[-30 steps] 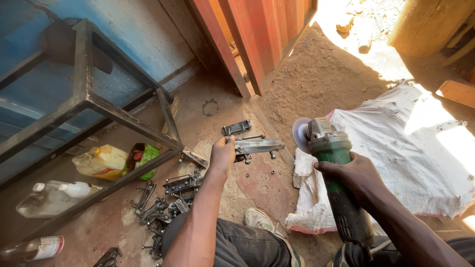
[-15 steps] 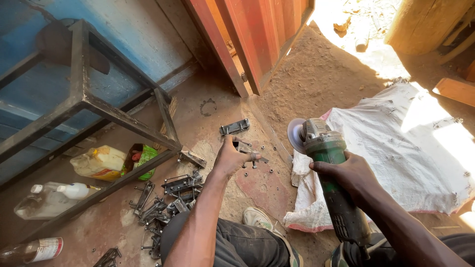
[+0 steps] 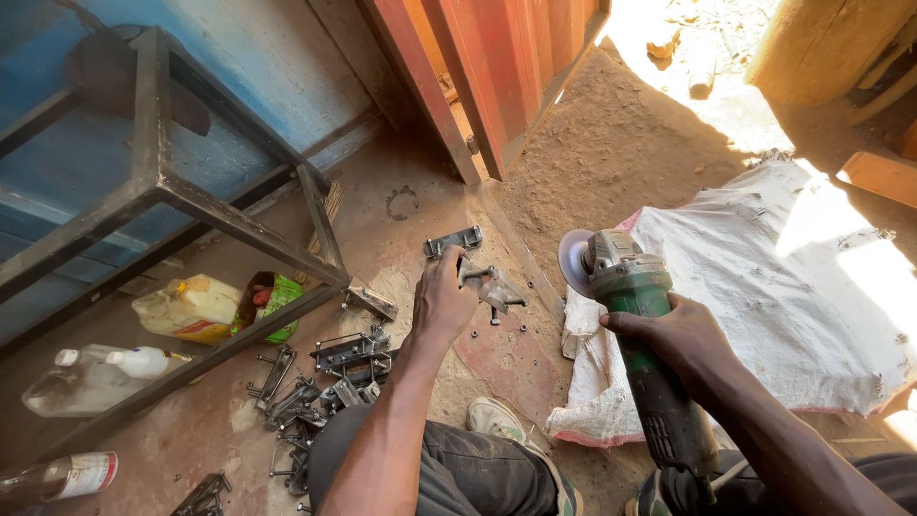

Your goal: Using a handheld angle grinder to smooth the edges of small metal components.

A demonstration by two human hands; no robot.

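Tilting now in left hand, metal bracket; grinder unmoved.

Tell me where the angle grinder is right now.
In the head view, the green angle grinder is right of centre, gripped by the right hand, its disc over the edge of the white sack and near the metal bracket held by the left hand.

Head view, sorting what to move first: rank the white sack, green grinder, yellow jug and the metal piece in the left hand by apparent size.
1. White sack
2. Green grinder
3. Yellow jug
4. Metal piece
The grinder lies nearer the camera, so ranks two and three are unsure.
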